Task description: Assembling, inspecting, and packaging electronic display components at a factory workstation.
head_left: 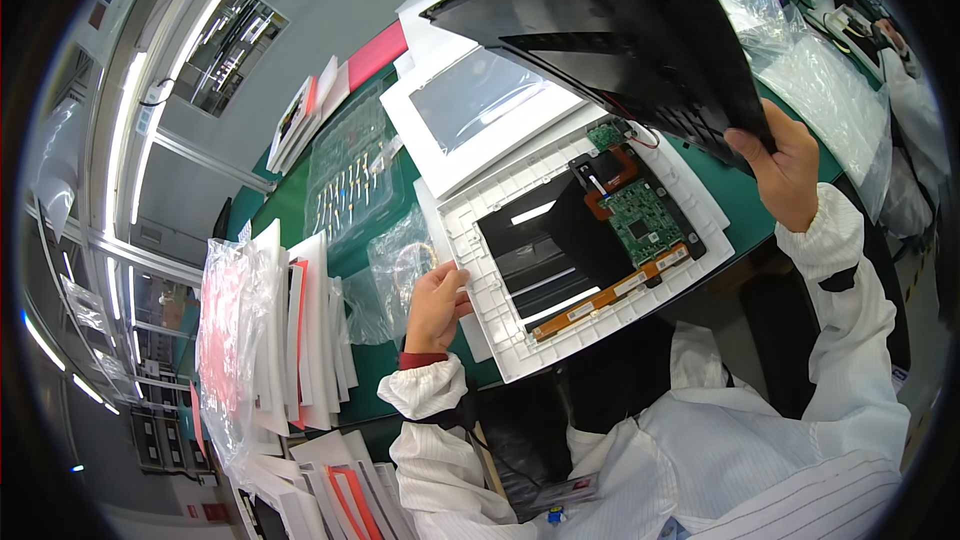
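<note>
My left hand (437,306) grips the left edge of a white plastic frame (487,325), its fingers curled at the rim. Inside the frame sit a dark panel, a green circuit board (640,220) and an orange flex strip (610,296) along the near side. My right hand (787,165) pinches the lower right corner of a large black plastic cover (620,30), thumb on its face. The cover is raised and tilted above the frame's far side. A thin red and black wire (648,140) shows near the frame's far corner, partly hidden by the cover.
A white-bordered panel (440,165) lies beyond the frame. To the left are a clear tray of small connectors (350,185), a plastic bag (400,260) and stacked foam sheets (270,330). Bubble wrap (830,90) covers the right side, where another person's sleeve (905,90) shows.
</note>
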`<state>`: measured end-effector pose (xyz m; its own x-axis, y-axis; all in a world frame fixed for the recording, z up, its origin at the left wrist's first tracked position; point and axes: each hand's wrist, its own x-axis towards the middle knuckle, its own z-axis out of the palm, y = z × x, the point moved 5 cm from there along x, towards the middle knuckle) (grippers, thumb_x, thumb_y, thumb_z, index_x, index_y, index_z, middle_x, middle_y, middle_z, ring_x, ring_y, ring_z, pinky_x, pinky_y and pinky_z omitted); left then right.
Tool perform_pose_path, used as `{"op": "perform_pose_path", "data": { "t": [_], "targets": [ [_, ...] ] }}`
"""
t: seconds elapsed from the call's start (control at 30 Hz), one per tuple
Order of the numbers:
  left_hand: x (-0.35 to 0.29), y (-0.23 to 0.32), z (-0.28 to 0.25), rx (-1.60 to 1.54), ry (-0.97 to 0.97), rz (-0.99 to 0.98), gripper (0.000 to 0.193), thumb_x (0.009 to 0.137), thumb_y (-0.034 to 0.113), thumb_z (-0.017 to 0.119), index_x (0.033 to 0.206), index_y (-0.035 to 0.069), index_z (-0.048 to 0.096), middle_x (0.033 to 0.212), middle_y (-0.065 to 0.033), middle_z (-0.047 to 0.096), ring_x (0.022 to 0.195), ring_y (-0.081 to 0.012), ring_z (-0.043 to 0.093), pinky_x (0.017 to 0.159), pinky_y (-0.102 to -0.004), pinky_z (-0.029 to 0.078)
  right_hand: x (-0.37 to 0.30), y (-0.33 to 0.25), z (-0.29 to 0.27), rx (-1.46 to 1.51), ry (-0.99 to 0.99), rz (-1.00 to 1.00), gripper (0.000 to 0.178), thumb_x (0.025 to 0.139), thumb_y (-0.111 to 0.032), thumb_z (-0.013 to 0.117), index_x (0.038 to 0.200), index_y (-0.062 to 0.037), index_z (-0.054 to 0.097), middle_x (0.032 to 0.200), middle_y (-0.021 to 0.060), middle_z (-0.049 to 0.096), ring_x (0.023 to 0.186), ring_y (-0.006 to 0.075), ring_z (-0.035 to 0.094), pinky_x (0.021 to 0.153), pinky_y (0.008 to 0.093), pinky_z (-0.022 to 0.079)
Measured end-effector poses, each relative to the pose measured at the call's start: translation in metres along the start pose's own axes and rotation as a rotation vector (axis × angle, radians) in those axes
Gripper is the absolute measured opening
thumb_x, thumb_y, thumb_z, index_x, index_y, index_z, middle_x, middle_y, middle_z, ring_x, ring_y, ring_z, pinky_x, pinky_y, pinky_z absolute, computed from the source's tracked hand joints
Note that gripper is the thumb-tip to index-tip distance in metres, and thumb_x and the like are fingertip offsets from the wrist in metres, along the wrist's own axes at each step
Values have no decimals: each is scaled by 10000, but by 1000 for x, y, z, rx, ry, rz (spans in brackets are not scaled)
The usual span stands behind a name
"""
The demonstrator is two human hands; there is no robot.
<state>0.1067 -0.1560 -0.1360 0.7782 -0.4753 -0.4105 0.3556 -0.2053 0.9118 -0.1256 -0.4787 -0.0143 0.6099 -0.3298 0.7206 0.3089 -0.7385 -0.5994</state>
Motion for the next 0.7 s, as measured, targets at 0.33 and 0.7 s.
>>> {"op": "perform_pose_path", "data": {
  "t": [0.33, 0.7],
  "targets": [
    [-69, 14, 21, -307, 2, 316, 340, 867, 41, 498, 1180, -77, 437, 1062, -137, 590, 870, -180, 626, 762, -281, 519, -26, 29, -27, 130, 415, 61, 360, 850, -125, 627, 1154, 39, 528, 1023, 72, 616, 882, 118, 554, 801, 219, 425],
    [-167, -43, 13, -470, 302, 412, 455, 825, 79, 607, 1198, -81, 403, 1095, -151, 572, 961, -210, 599, 852, -310, 487, -33, 55, -17, 684, 614, 221, 494, 810, -192, 673, 1224, -9, 475, 1187, 74, 547, 1083, 202, 514, 967, 307, 359]
  ]
}}
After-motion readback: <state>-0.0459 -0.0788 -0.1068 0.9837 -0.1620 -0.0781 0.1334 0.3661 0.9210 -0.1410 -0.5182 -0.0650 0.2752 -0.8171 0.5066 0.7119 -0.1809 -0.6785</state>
